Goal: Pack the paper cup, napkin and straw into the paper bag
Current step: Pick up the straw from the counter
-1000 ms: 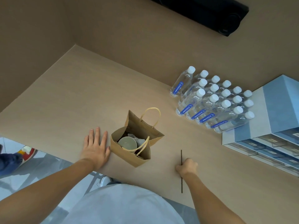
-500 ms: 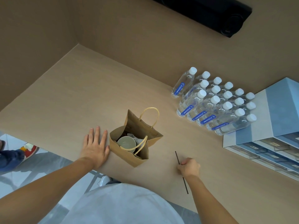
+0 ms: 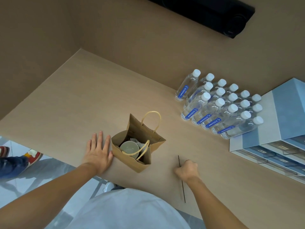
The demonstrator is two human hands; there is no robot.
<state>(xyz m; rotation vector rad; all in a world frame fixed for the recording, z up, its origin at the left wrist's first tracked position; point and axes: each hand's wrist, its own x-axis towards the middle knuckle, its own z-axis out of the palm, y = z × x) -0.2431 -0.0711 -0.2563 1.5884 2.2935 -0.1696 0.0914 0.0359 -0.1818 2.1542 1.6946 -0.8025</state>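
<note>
A brown paper bag (image 3: 132,161) stands open near the front edge of the wooden table (image 3: 82,100). Inside it I see a pale paper cup (image 3: 129,147) and, behind the cup, a white napkin (image 3: 136,140). My left hand (image 3: 98,152) lies flat on the table, fingers spread, touching the bag's left side. To the right of the bag my right hand (image 3: 187,170) is closed around the middle of a thin dark straw (image 3: 182,189). The straw sticks out above and below the fist and lies close to the tabletop.
Several clear water bottles (image 3: 219,106) with white caps stand in rows at the back right. A blue and grey drawer unit (image 3: 280,126) sits at the right edge. Another person's leg and red shoe (image 3: 31,157) show on the floor at the left.
My right hand has closed more tightly on the straw, and the straw's angle has shifted slightly. The left hand and the bag have stayed in place.
</note>
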